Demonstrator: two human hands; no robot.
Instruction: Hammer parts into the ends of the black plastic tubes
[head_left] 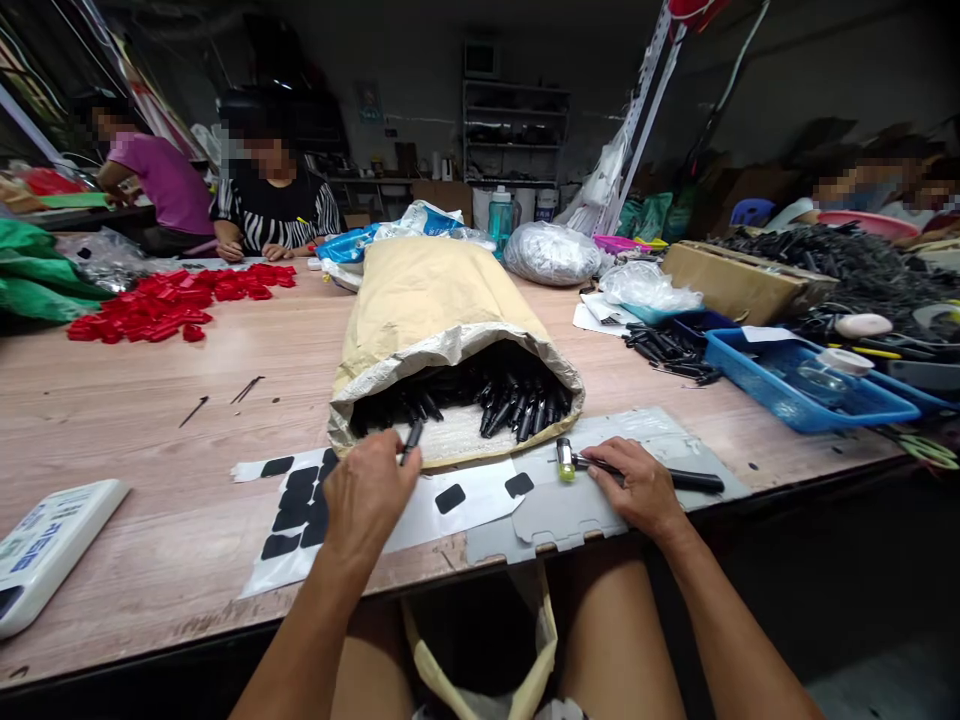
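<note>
My left hand (369,492) is closed on a small black part (412,441), just in front of the open mouth of a large paper sack (442,300). Many black parts (517,405) fill the sack's mouth. My right hand (634,483) rests on a grey board (540,522), its fingers closed round the black handle of a small hammer (565,460) with a metal and yellow head. Between my hands, a white sheet (480,508) bears black stickers (450,499); more stickers lie beside my left wrist.
Red parts (172,300) are heaped at the left. A white device (56,545) sits at the near left. On the right are a blue tray (810,385), a cardboard box (735,280) and a black heap (862,265). A person (274,205) sits across the table.
</note>
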